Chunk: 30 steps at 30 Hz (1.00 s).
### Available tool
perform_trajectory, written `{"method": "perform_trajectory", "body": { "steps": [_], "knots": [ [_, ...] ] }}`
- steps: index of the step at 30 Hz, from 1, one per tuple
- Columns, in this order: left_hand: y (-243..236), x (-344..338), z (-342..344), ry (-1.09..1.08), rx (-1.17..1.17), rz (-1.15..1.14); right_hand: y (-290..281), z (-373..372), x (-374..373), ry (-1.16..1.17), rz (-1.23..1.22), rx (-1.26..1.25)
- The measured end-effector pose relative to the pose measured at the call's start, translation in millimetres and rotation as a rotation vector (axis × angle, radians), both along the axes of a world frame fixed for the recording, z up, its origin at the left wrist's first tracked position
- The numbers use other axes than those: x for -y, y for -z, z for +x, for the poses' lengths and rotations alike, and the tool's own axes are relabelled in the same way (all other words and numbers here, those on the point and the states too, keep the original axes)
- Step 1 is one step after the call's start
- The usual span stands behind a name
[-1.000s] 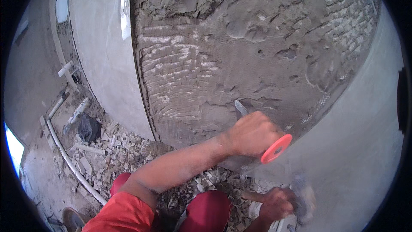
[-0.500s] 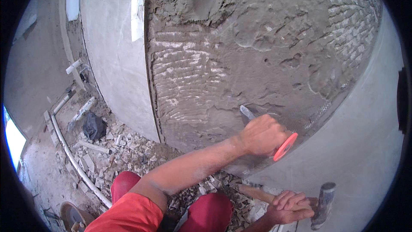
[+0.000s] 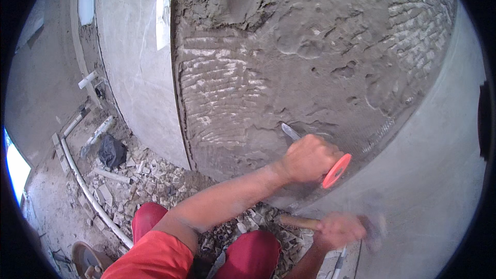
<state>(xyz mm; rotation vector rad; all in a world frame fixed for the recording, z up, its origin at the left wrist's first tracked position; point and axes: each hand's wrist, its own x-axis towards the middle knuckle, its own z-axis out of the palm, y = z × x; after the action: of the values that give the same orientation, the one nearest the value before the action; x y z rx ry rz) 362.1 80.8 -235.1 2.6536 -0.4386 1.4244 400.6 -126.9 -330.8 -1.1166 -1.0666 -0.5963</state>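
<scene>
a: the chisel (image 3: 290, 131)?
b: grey blade, orange guard (image 3: 337, 171), tip at the rough wall (image 3: 310, 82); left hand (image 3: 313, 158) wrapped round it, knuckles up.
a: the hammer (image 3: 299, 221)?
b: wooden handle, blurred head, below the guard; right hand (image 3: 341, 230) fisted round the handle.

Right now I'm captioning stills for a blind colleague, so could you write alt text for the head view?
A person's left hand holds a chisel with an orange guard at a gouged grey wall, while the blurred right hand holds a wooden-handled hammer. Broken rubble lies below, around the person's red-clad knees.
</scene>
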Motion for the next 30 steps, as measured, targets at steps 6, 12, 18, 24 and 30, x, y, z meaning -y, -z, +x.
{"method": "perform_trajectory", "body": {
  "steps": [6, 12, 18, 24, 30],
  "knots": [
    [1, -5, -8, -0.03, -0.038, -0.023, -6, -8, 22, -0.426, 0.043, -0.702],
    [-3, -1, -4, -0.047, -0.081, -0.026, -11, -15, -8, 0.045, 0.129, 0.004],
    [0, -6, -2, -0.074, -0.111, -0.019, -14, -15, 16, -0.254, -0.019, -0.701],
    [-6, 1, -4, -0.057, -0.106, -0.041, 14, 14, -5, 0.002, 0.18, -0.058],
    [0, -4, -3, -0.11, -0.126, -0.014, -17, -13, 9, -0.182, -0.095, -0.809]
  ]
}}
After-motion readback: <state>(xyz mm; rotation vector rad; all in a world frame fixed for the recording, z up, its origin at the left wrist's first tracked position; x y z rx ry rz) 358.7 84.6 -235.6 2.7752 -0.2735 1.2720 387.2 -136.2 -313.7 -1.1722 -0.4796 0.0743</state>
